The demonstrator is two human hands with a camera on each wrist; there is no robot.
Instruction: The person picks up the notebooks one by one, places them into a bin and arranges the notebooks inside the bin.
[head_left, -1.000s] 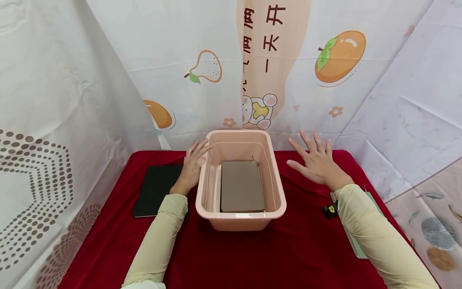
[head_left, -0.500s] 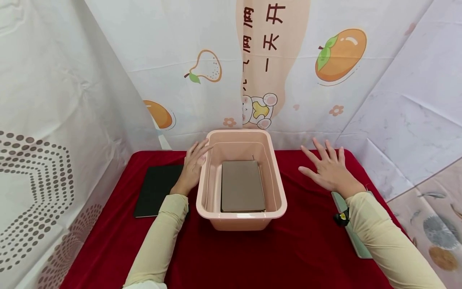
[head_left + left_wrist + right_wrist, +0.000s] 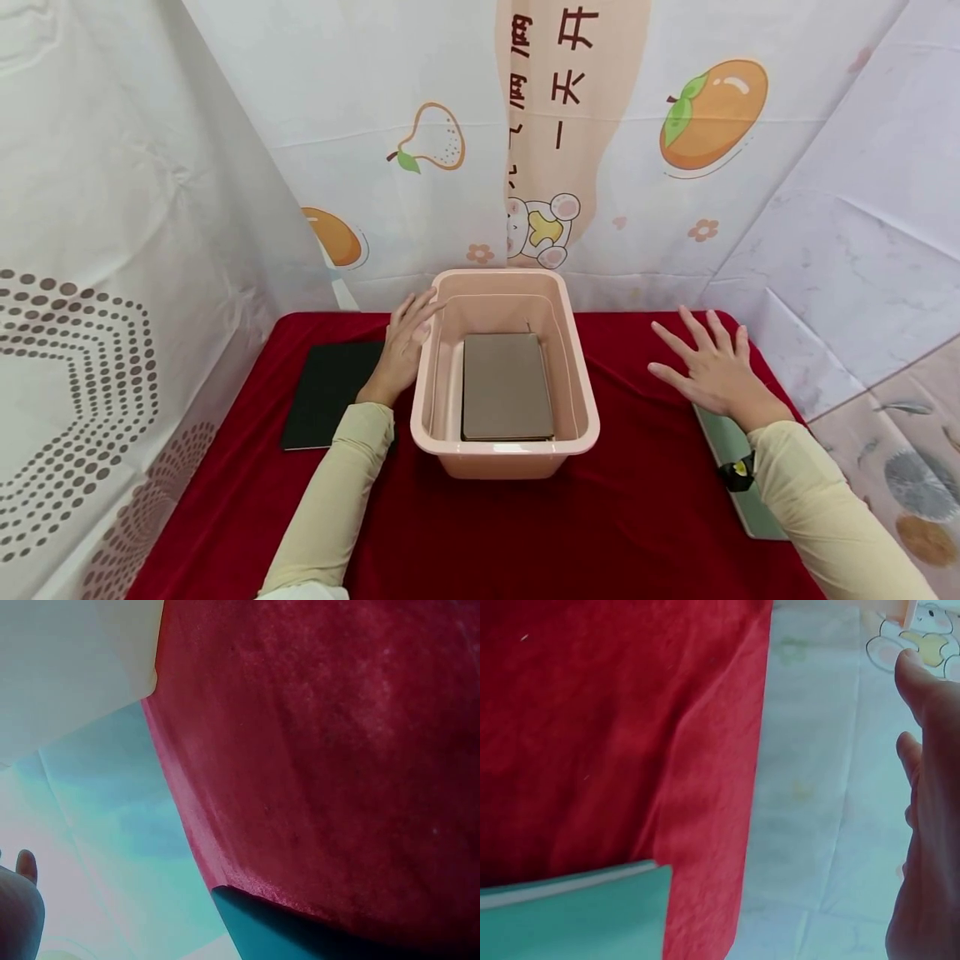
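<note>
the left hand point(image 3: 401, 346) lies flat against the left outer wall of the pink tub point(image 3: 504, 451), fingers straight and close together, tips near the tub's far left corner, and it grips nothing. the tub stands in the middle of the red cloth point(image 3: 525, 533), and all else is placed from it. inside the tub, flat on its floor, lies a grey-brown book point(image 3: 506, 386). just left of the tub, partly under the left wrist, a black book point(image 3: 326, 393) lies flat on the cloth. well to the right of the tub the right hand point(image 3: 712, 371) has its fingers spread wide and straight, holding nothing, over the far end of a pale green book point(image 3: 731, 446) by the cloth's right edge. whether the palm touches that book cannot be told.
</note>
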